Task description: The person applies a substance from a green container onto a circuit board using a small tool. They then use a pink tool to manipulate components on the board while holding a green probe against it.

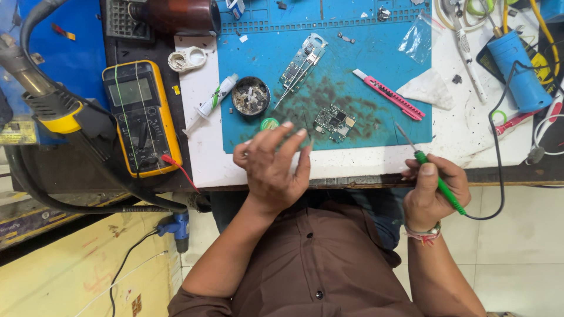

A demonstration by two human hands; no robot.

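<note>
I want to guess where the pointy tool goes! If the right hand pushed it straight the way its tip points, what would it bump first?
The right hand aims the soldering iron up and left. Beyond the tip is bare blue mat, then probably the pink utility knife. Height above the mat is hard to judge.
</note>
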